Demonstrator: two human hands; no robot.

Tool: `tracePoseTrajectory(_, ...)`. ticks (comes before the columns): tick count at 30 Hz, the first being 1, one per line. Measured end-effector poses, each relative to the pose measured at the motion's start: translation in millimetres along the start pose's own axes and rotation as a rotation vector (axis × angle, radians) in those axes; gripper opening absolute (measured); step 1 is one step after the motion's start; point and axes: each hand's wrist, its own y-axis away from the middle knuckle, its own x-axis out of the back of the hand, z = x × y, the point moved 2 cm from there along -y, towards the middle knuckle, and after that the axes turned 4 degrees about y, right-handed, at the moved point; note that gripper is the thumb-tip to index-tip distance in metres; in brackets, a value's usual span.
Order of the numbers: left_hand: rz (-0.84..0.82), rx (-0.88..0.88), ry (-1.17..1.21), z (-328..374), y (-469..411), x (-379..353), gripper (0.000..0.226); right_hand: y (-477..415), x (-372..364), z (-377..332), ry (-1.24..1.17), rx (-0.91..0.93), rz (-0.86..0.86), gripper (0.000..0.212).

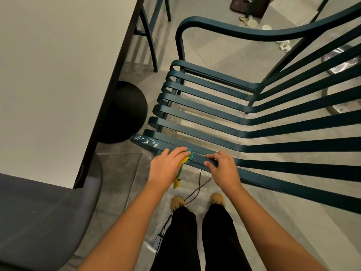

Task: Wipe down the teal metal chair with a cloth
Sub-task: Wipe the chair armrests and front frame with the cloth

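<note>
Teal slatted chair (214,106), green-and-yellow cloth (186,159), white table (58,75), black trousers (181,241).

white table (48,75) left | black round base (125,112) beneath | grey chair (39,222) near-left | paper cups (252,22) far floor

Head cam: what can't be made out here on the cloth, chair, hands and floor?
1. cloth: mostly under the left hand in the head view; only a teal edge and a yellow tail show.
2. chair: backrest slats cut off by the right edge; legs largely hidden beneath the seat slats.
3. right hand: its palm side is hidden by its own back.
4. floor litter at the top: too small to identify.
</note>
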Motion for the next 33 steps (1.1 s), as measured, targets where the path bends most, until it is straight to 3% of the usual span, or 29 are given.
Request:
tracePoseTrajectory(11,0.143,0.135,0.013,-51,5,16,0.052,0,0,-1,-0.004,-0.015,-0.001,0.03)
tracePoseTrajectory(15,0.198,0.25,0.116,-48,8,15,0.051,1,1,-2,0.004,-0.015,-0.006,0.03)
tracePoseTrajectory(21,0.12,0.036,0.176,-9,9,-3,0.054,-2,-1,-1,0.013,-0.011,0.003,0.03)
tracePoseTrajectory(33,0.23,0.219,0.027,-42,7,13,0.048,-1,0,-1,0.006,-0.013,-0.001,0.03)
